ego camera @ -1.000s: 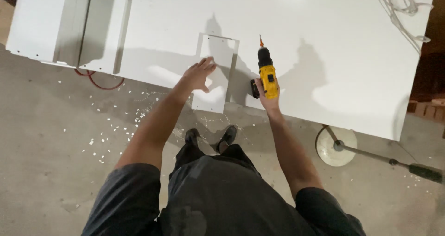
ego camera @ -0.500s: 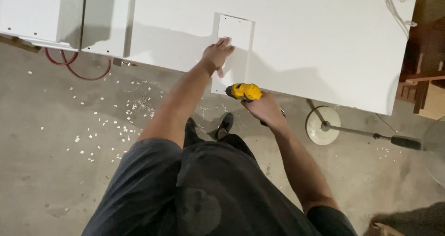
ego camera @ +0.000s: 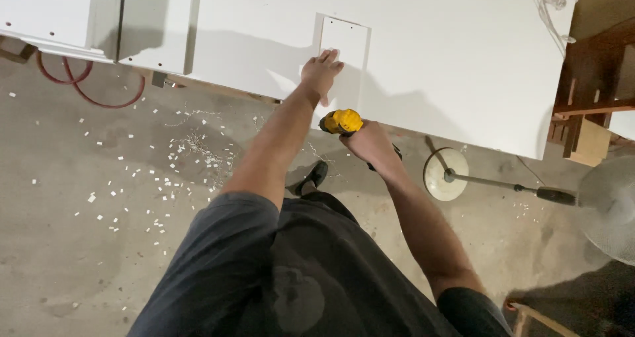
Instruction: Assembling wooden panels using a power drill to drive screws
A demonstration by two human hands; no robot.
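1. Your left hand (ego camera: 321, 72) is flat on the small white panel (ego camera: 344, 46), fingers together and stretched out, pressing down on its near end. That panel lies on the big white board (ego camera: 430, 66), far side of you, roughly in the middle.
2. Your right hand (ego camera: 370, 142) is wrapped around the yellow drill (ego camera: 342, 121), fingers curled tight on the grip. It sits low, just off the board's near edge, right of your left wrist.
3. The panel looks thin, stiff and light with a slick painted face, so I'd guess it slides easily. Flat palm pressure near the end suits it better than pinching an edge.
4. The drill looks compact but probably bottom-heavy. Hold it by the handle, not the nose.
5. Around you: concrete floor (ego camera: 79, 244) littered with white chips, a red hose (ego camera: 79, 89) far left, a fan stand base (ego camera: 446, 173) to the right.
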